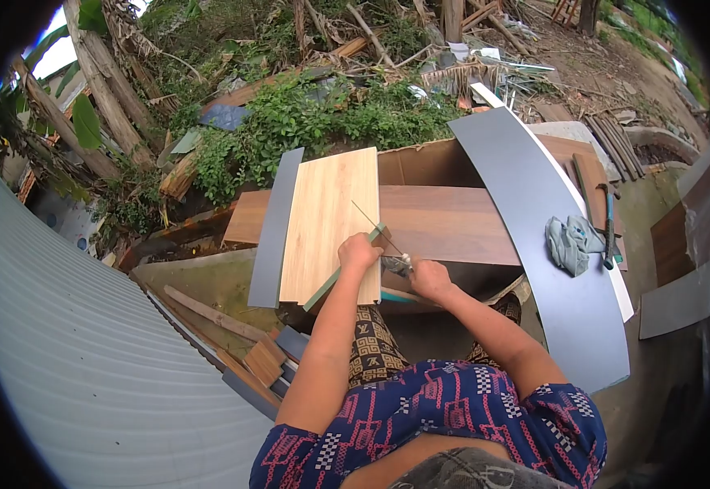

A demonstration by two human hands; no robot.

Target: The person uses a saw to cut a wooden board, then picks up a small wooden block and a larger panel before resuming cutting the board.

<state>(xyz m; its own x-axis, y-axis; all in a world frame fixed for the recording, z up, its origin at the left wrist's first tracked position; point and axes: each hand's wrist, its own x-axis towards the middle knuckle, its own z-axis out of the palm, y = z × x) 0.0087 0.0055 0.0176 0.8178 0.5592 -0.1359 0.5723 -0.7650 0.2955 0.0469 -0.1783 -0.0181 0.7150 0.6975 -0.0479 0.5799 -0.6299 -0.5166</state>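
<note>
My left hand (360, 251) is closed over a narrow green-edged strip of board (322, 290), pressing it onto a light wood-grain board (321, 213). The strip lies slantwise across that board, its far end beyond my fingers. My right hand (431, 280) is wrapped around the grey handle of a hand saw (396, 264). The saw's long blade appears as a thin line, seen nearly edge-on, pointing away and to the left. It passes at the strip's far end, close to my left hand; whether it touches is hard to tell.
A brown plank (453, 224) runs crosswise under the light board. A narrow grey panel (272, 244) is at left, a long grey panel (526, 204) at right, bearing a crumpled grey cloth (568, 244) and a hammer (609, 224). Corrugated metal (102, 350) borders the left; offcuts (265, 361) lie below.
</note>
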